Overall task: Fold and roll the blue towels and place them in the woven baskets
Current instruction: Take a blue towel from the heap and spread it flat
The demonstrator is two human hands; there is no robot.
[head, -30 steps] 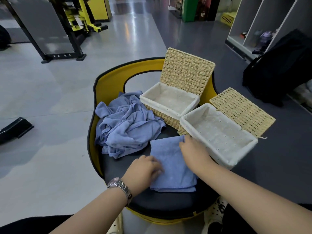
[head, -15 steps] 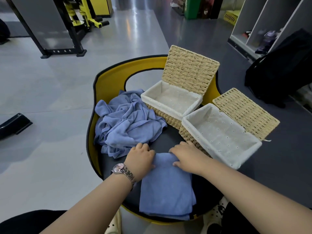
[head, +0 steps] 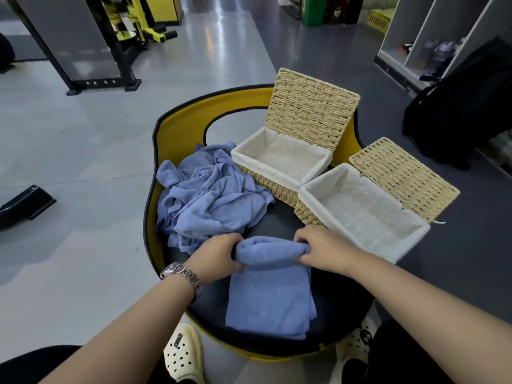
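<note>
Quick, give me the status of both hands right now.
Left hand: closed, grip on the left end of the rolled part of the folded blue towel.
Right hand: closed, grip on the roll's right end.

My hands (head: 219, 257) (head: 321, 249) flank the towel (head: 270, 297) at lower centre; the pile (head: 210, 200) sits upper left, two baskets (head: 279, 173) (head: 399, 245) upper right, seemingly touching.
</note>
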